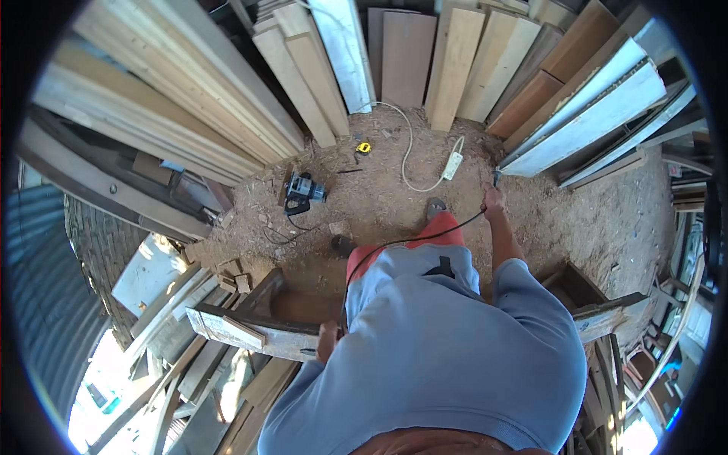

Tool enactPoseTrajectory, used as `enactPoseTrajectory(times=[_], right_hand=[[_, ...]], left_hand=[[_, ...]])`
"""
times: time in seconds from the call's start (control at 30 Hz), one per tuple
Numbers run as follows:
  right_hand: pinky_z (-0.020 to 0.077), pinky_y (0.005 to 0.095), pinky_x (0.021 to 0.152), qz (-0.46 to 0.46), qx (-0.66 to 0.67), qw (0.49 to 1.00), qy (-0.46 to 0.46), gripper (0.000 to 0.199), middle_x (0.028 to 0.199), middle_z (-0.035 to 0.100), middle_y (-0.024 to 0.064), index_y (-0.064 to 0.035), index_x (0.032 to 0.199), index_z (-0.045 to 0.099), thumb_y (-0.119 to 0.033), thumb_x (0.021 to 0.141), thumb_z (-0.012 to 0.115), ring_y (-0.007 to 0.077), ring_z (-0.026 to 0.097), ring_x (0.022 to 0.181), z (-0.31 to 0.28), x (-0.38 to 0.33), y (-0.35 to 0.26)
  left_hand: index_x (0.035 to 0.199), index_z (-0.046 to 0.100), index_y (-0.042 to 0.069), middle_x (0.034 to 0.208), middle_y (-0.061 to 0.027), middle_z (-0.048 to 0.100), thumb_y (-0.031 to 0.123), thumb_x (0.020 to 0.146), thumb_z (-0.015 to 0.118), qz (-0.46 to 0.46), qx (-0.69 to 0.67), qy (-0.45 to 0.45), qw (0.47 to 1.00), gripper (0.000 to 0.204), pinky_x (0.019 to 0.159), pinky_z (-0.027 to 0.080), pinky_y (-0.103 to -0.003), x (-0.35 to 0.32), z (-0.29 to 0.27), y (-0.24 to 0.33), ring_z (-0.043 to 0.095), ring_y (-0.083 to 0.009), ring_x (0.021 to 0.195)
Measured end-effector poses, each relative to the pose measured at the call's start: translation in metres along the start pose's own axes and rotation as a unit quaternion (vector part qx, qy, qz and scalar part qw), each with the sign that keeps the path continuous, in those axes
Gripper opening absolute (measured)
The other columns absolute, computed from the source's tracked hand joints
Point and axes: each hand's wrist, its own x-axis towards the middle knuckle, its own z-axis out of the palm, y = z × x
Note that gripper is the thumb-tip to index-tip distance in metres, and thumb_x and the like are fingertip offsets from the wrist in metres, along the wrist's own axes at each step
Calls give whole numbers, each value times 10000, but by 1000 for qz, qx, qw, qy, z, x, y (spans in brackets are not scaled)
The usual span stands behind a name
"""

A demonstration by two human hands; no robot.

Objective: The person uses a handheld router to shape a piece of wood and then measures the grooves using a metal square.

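Observation:
My right hand [494, 200] reaches forward and low over the sawdust floor, closed on the plug end of a black cable [413, 241]. The cable runs back across my red shorts toward my left side. A white power strip [453, 164] on a white cord lies just beyond that hand, apart from it. My left hand [327, 341] sits on a weathered wooden beam [250, 334] at my left, its fingers curled over the edge and partly hidden by my blue shirt.
A dark power tool [303, 188] lies on the floor ahead to the left, with a yellow tape measure [364, 146] behind it. Many boards [455, 61] lean around the walls. Wood offcuts [231, 274] and a dark wooden frame [584, 292] flank me.

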Motion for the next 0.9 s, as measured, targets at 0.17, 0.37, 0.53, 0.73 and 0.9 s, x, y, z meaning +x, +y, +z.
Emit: enactPoseTrajectory(times=[0.17,0.37,0.53,0.73,0.9], right_hand=[[426,336,407,-44,-195,975,-92,338,571,553,35,-98,733,600,-370,926,650,168,509,421,-17,54,15],[516,389,485,-57,-406,906,-107,362,627,629,102,-32,859,676,-376,951,612,224,629,510,28,73,14],[598,418,623,19,-384,911,-150,397,768,691,180,0,984,687,-384,961,588,295,720,683,87,130,48],[572,463,859,-107,-552,818,-117,437,1023,711,263,-6,1044,718,-411,940,590,411,693,1006,155,236,106],[569,441,762,-144,-555,808,-140,481,990,727,217,-13,1028,721,-474,925,628,342,716,938,175,347,160]], left_hand=[[1225,538,51,928,-223,684,420,970,518,-41,129,-9,991,449,672,557,-473,-25,84,-23,692,-362,757],[1442,454,76,1271,-260,615,515,956,489,250,504,22,826,656,1072,426,-427,65,98,-47,601,-416,1184],[1518,355,81,1500,-263,419,512,942,498,126,443,7,888,734,1128,356,-505,26,242,-14,404,-456,1376],[1491,316,65,1476,-359,340,488,862,600,76,524,148,835,810,1076,347,-616,-11,323,19,382,-551,1308],[1416,376,23,1429,-333,396,407,800,650,155,529,202,809,776,1060,357,-591,9,306,6,422,-502,1269]])
